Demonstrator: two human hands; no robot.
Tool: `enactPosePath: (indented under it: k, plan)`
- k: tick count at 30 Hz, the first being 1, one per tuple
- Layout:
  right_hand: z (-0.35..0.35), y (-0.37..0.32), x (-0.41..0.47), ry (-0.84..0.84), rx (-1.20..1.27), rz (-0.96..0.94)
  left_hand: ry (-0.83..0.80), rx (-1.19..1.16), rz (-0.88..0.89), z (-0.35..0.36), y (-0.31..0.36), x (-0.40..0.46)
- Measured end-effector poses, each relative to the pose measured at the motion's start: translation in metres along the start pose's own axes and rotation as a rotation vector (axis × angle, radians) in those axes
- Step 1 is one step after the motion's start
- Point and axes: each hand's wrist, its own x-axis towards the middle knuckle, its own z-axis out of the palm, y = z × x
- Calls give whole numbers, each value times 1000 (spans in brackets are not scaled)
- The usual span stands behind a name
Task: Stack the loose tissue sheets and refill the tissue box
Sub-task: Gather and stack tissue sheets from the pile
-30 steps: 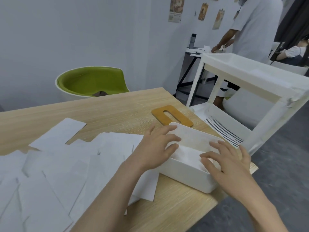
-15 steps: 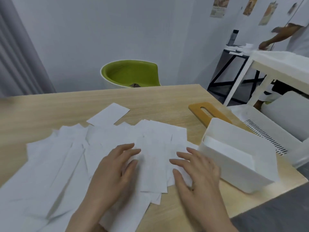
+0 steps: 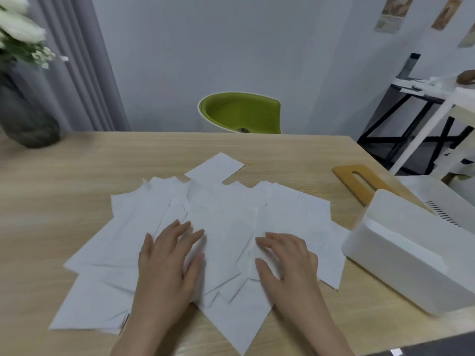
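Several loose white tissue sheets (image 3: 221, 209) lie spread and overlapping across the middle of the wooden table (image 3: 77, 176). One sheet (image 3: 214, 167) lies a little apart at the far edge of the pile. My left hand (image 3: 169, 258) rests flat on the sheets with fingers straight. My right hand (image 3: 285, 258) rests on the sheets beside it, fingers slightly bent. The white tissue box (image 3: 411, 253) stands open at the right, with white tissue inside. Its wooden lid (image 3: 359, 181) with a slot lies on the table behind the box.
A dark vase (image 3: 25, 119) with white flowers stands at the table's far left. A green chair (image 3: 241, 113) is behind the table. A white shelf cart (image 3: 442, 140) stands to the right, close to the table's right edge.
Both hands left the tissue box and came to rest on the spread sheets. The view swung left, so the box now sits at the right edge.
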Motion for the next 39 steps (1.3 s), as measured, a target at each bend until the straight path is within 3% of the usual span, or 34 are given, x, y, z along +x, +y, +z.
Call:
enactPosePath:
  k: [9, 17, 31, 39]
  plan:
    - [9, -15, 3, -56, -291, 187, -3, -55, 23, 6, 11, -4]
    - [2, -19, -6, 58, -203, 201, 23, -185, 47, 25, 41, -10]
    - [-9, -8, -19, 205, -74, 248, -117, -447, -243, 11, 84, -8]
    - [-3, -4, -24, 376, -94, -14, -246, -896, -619, 14, 89, -2]
